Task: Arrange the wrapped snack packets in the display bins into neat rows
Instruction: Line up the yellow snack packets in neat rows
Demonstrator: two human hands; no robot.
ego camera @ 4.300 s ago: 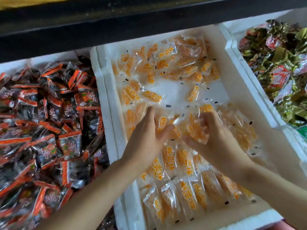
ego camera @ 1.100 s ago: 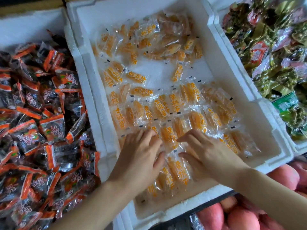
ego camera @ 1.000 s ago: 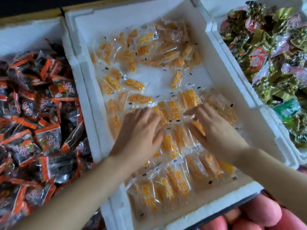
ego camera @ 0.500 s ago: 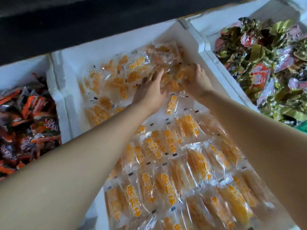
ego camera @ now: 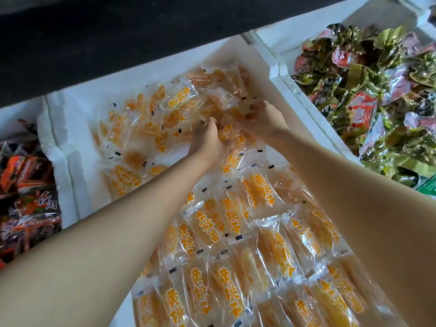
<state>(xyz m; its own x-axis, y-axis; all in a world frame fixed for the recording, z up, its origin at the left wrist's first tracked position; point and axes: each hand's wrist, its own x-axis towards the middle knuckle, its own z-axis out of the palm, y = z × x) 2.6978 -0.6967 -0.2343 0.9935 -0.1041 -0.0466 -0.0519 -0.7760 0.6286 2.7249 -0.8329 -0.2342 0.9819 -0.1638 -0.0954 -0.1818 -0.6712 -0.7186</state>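
Note:
A white foam bin (ego camera: pixel 70 147) holds clear packets of orange dried peach. The near packets (ego camera: pixel 236 256) lie side by side in rows. The far packets (ego camera: pixel 179 102) lie in a loose heap. Both my arms reach to that heap. My left hand (ego camera: pixel 207 140) has its fingers curled down into the packets at the heap's near edge. My right hand (ego camera: pixel 264 119) grips packets just to the right of it, fingers curled. The fingertips of both hands are hidden among the wrappers.
A foam bin on the left holds red and black packets (ego camera: pixel 26 197). The bin on the right holds green and red packets (ego camera: pixel 377 90). A dark shelf edge (ego camera: pixel 141 31) runs across the back above the bins.
Both hands have curled their fingers into the far heap and drawn slightly nearer; half a second ago their fingers lay straighter over it. Earlier they pressed on the near rows.

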